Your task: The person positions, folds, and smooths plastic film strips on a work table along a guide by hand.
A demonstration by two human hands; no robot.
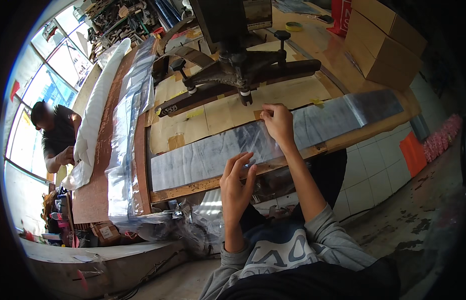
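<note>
My right hand (279, 124) is over the long grey-silver strip (203, 155) along the bench's near edge, its fingers pinched together. A clear plastic film (263, 142) hangs below this pinch, in front of the strip and the wooden edge. Lower and to the left, my left hand (235, 182) is raised in front of the bench, thumb and fingers apart, its fingertips close to the film. Beyond the strip lies a tan board (218, 117) patched with brown and yellow tape. Above that board stands a dark metal press head (238, 67) with a long bar.
At the left, another person (58, 135) touches a white roll (100, 95) on a side table. Clear plastic sheeting (130, 135) lies beside it. Cardboard boxes (383, 42) and a yellow tape roll (293, 26) sit on the far right. The bench's wooden edge (218, 185) is close to my body.
</note>
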